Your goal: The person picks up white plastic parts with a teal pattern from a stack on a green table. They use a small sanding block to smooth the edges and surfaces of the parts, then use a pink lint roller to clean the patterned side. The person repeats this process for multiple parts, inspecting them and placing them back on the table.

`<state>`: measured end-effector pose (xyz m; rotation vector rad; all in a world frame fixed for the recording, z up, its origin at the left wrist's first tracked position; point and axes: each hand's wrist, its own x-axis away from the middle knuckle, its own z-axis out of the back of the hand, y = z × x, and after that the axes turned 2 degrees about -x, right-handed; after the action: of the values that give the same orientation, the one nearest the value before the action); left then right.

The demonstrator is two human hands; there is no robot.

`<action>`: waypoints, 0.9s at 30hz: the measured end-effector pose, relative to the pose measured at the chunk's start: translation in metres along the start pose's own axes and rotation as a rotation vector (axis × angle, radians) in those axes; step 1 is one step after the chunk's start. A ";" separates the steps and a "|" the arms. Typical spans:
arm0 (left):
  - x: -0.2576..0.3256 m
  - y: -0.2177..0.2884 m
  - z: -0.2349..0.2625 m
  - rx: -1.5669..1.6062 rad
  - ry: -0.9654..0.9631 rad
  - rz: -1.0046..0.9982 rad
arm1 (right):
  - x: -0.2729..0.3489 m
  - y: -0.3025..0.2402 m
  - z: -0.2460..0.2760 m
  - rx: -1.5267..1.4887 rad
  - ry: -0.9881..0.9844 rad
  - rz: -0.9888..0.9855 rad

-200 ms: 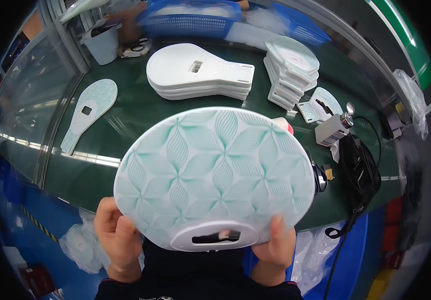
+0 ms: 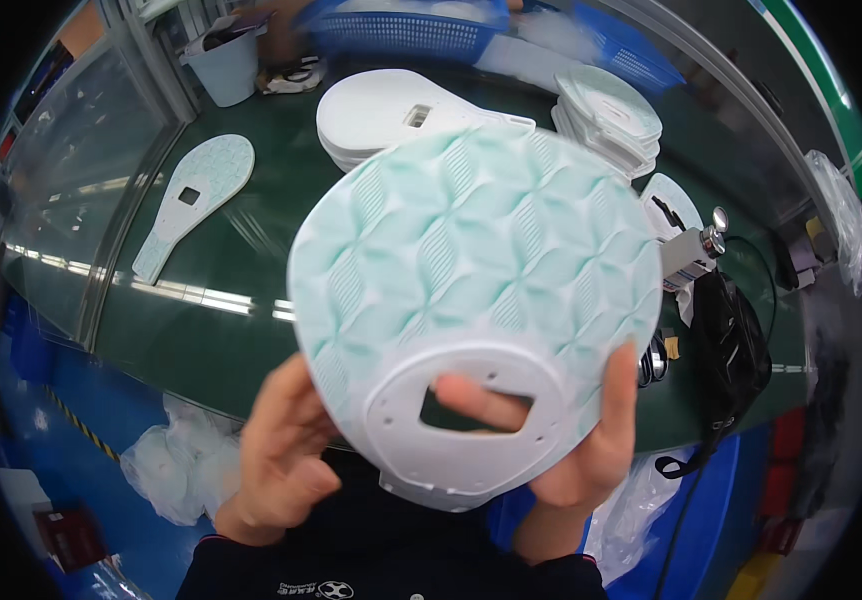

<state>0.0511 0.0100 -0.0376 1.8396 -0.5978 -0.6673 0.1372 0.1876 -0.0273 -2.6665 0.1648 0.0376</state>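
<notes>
A rounded white plastic panel (image 2: 491, 250) with a pale green leaf pattern is held tilted above the table. At its lower end is a plain white oval plate (image 2: 541, 375) with a four-sided opening. My right hand (image 2: 591, 455) is closed on the panel's lower right edge, thumb on the patterned face, and a finger shows through the opening. My left hand (image 2: 286, 445) is at the lower left edge, its fingers curled behind the rim and partly hidden; its thumb stands off the face.
Behind the panel lie a stack of white paddle-shaped parts (image 2: 381, 105) and a stack of patterned parts (image 2: 611, 105). A single patterned paddle-shaped part (image 2: 211, 175) lies at left. A pump bottle (image 2: 686, 258) and black bag (image 2: 731, 340) stand right; blue baskets (image 2: 401, 35) line the back.
The panel has moved right and up and tilted, showing more of its oval plate and opening. Both hands moved with it, and a right-hand finger now reaches further across the opening.
</notes>
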 end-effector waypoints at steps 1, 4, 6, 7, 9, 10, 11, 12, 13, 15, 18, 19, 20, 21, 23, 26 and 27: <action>0.001 -0.004 0.001 0.014 -0.099 0.065 | -0.006 -0.007 0.001 -0.082 -0.098 0.046; 0.006 -0.005 0.002 0.011 -0.427 0.249 | -0.022 -0.031 -0.012 -0.222 -0.326 0.141; 0.010 -0.003 -0.006 0.194 -0.473 0.254 | -0.027 -0.044 -0.029 -0.155 -0.274 0.185; 0.010 -0.001 -0.012 0.276 -0.446 0.246 | -0.028 -0.047 -0.034 -0.126 -0.212 0.198; 0.009 0.001 -0.014 0.324 -0.471 0.271 | -0.033 -0.054 -0.038 -0.078 -0.189 0.211; 0.009 0.002 -0.014 0.346 -0.479 0.287 | -0.036 -0.056 -0.039 -0.062 -0.227 0.209; 0.010 0.002 -0.016 0.362 -0.470 0.262 | -0.039 -0.057 -0.039 -0.047 -0.266 0.206; 0.010 0.002 -0.018 0.377 -0.461 0.237 | -0.040 -0.060 -0.038 -0.026 -0.244 0.186; 0.013 0.003 -0.019 0.388 -0.440 0.214 | -0.043 -0.061 -0.038 0.000 -0.255 0.181; 0.016 0.005 -0.018 0.388 -0.420 0.232 | -0.049 -0.062 -0.037 0.050 -0.278 0.169; 0.016 0.014 -0.026 0.407 -0.433 0.210 | -0.048 -0.067 -0.041 0.108 -0.287 0.226; 0.016 0.017 -0.030 0.411 -0.435 0.189 | -0.051 -0.072 -0.035 0.139 -0.408 0.212; 0.018 0.014 -0.027 0.401 -0.414 0.166 | -0.080 -0.071 -0.013 0.158 -0.720 0.116; 0.021 0.010 -0.024 0.390 -0.396 0.143 | -0.083 -0.071 0.001 0.147 -0.741 0.094; 0.021 0.008 -0.020 0.375 -0.398 0.113 | -0.066 -0.064 -0.026 0.130 -0.474 0.139; 0.016 0.004 -0.020 0.306 -0.400 0.047 | -0.052 -0.059 -0.041 0.139 -0.150 0.205; 0.013 0.002 -0.022 0.266 -0.383 0.001 | -0.051 -0.058 -0.040 0.153 -0.129 0.208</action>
<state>0.0754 0.0151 -0.0308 1.9675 -0.9764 -0.9890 0.0938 0.2265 0.0371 -2.4752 0.3866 0.2523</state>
